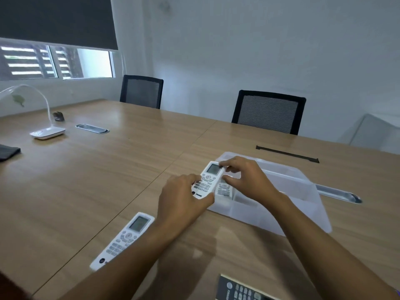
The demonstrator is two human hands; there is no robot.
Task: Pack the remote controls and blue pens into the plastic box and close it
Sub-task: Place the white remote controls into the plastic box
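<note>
The dark remote [242,289] is cut off by the bottom edge, only its upper part showing. The left hand [184,200] covers the lower corner of the held white remote [207,180] — a second remote [224,191] in the plastic box [281,191] lies half hidden behind it. No pens can be made out — the box walls blur whatever lies inside

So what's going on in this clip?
A person holds a white remote in both hands, left hand at its bottom, right hand at its top, over the open plastic box. Another remote already lies inside. A second white remote and a dark remote wait on the table.
</note>
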